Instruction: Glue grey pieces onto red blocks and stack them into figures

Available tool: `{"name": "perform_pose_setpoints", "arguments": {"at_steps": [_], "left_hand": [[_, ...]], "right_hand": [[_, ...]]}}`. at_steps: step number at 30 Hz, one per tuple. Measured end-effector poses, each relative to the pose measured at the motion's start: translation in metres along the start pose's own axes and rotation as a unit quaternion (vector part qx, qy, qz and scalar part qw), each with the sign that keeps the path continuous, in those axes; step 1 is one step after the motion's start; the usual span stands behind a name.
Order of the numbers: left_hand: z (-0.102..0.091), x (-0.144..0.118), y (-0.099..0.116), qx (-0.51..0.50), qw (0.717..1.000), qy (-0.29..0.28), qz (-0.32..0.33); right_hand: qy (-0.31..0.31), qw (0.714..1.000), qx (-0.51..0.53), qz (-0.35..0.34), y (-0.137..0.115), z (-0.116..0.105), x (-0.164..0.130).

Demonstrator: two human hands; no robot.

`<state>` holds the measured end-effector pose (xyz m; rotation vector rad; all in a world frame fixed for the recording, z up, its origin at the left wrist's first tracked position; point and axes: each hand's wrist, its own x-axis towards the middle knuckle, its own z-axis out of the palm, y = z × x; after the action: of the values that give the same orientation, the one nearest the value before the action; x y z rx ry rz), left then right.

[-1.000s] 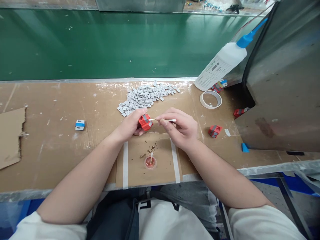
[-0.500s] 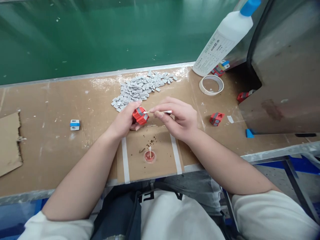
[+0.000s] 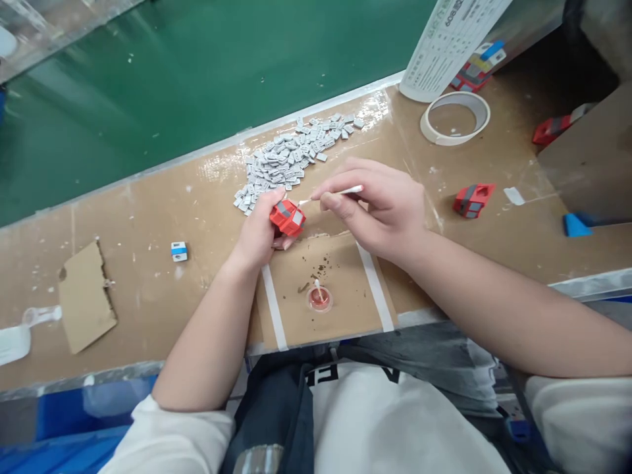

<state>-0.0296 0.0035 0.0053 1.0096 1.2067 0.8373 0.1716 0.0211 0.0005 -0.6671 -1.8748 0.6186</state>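
Note:
My left hand (image 3: 259, 230) grips a small red block with grey faces (image 3: 287, 216) just above the cardboard-covered bench (image 3: 148, 217). My right hand (image 3: 380, 207) pinches a white cotton swab (image 3: 340, 191), whose tip points at the red block. Behind the hands lies a heap of several small grey pieces (image 3: 291, 158). Below the hands, a small round cap with red liquid (image 3: 319, 298) sits on a taped cardboard patch and has a second swab standing in it.
Another red block (image 3: 473, 199) lies right of my hands, a tape roll (image 3: 455, 117) and a white bottle (image 3: 451, 39) behind it. A blue-white block (image 3: 179, 251) and a torn cardboard piece (image 3: 85, 299) lie left. A green conveyor belt (image 3: 197, 85) runs behind.
The view has tipped down and swung to the left, so the bench looks slanted. Both hands keep the same hold on the red block and the swab.

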Motion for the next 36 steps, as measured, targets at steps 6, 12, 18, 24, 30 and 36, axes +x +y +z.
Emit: {"name": "perform_pose_setpoints", "arguments": {"at_steps": [6, 12, 18, 24, 30, 36], "left_hand": [[-0.0022, 0.0002, -0.0047, 0.021, 1.0, 0.005, 0.012], [-0.0027, 0.0005, -0.0069, 0.042, 0.999, 0.016, 0.011], [-0.002, -0.0007, -0.0078, 0.038, 0.999, 0.026, 0.015], [-0.0037, -0.0008, -0.0092, 0.046, 0.998, 0.033, 0.01], [-0.0043, -0.0006, -0.0093, 0.027, 0.999, 0.015, 0.017], [-0.0045, 0.0002, -0.0098, 0.031, 0.999, 0.035, 0.013]], "right_hand": [[0.007, 0.999, 0.051, -0.007, 0.0016, 0.0035, 0.0004], [-0.024, 0.999, 0.034, -0.01, 0.0065, 0.0041, 0.0005], [-0.011, 0.999, 0.039, -0.033, 0.0063, 0.0021, 0.0018], [-0.035, 0.997, 0.04, -0.057, 0.0062, 0.0025, 0.0018], [-0.038, 0.995, 0.058, -0.073, 0.0048, 0.0037, 0.0006], [-0.001, 0.997, 0.082, -0.018, 0.0018, 0.0025, 0.0034]]}}
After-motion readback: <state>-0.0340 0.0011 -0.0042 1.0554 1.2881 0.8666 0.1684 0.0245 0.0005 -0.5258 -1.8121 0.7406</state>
